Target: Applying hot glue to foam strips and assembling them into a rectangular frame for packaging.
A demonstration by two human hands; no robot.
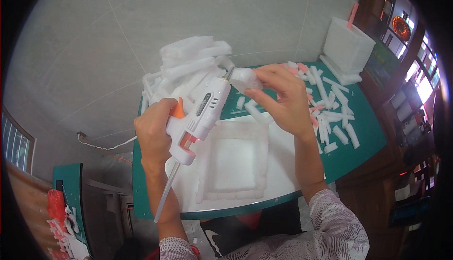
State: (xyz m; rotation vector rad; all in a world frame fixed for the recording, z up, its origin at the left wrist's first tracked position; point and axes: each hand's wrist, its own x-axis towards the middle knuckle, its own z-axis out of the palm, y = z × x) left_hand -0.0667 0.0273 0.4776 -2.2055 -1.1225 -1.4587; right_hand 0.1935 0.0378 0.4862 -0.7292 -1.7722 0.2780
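Note:
My left hand (155, 130) is wrapped round the handle of a white hot glue gun (207, 109) with an orange trigger. A clear glue stick (166, 191) pokes out of its back end, and the metal nozzle points up and to the right. Between the thumb and fingers of my right hand (285, 97) is a small white foam piece (244, 79), right at the nozzle tip. Below them, a square frame of white foam strips (262, 165) lies on a white sheet (283, 179).
White foam blocks (188, 54) are piled at the back left of the green table mat (373, 132). Loose white and pink foam strips (339, 97) litter its right side. A white foam box (349, 47) stands at the far right corner. A cord (108, 147) runs from the wall at left.

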